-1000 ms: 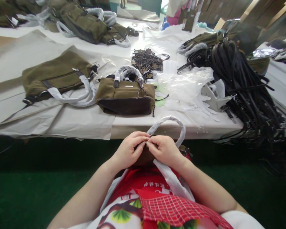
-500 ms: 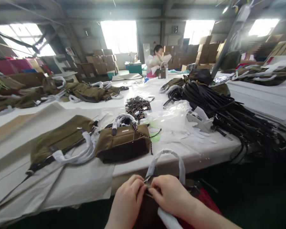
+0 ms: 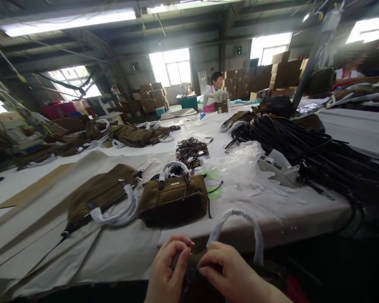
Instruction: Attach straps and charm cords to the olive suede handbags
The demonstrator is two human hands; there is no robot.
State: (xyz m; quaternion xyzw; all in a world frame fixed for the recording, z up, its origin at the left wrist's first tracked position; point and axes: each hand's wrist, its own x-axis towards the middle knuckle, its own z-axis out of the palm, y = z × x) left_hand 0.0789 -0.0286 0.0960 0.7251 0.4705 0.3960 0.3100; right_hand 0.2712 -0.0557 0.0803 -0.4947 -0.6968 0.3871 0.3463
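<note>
At the bottom, an olive-brown handbag point(image 3: 197, 258) is close in front of me, mostly hidden by my hands. Its top handle point(image 3: 258, 237) is wrapped in white and arches up behind my right hand. My right hand point(image 3: 229, 267) is closed, thumb and fingers pinching the bag's upper edge below the handle. Beside it, my left hand point(image 3: 169, 267) curls with thumb and fingertips close together; what lies in them is too small to tell. Just beyond, on the table, another olive-and-dark handbag point(image 3: 173, 198) stands with a wrapped handle and a speckled cord.
An olive bag point(image 3: 102, 195) lies at left on the covered table point(image 3: 123, 256). Behind stand a pile of dark cords point(image 3: 191, 152) and clear plastic bags point(image 3: 240, 162). Black straps point(image 3: 290, 143) hang over the right edge. A person point(image 3: 215, 94) works across the table.
The view has tilted up and turned left, so the table things appear lower and further right. My left fingertips have lifted slightly from the bag's edge; my right hand still pinches there.
</note>
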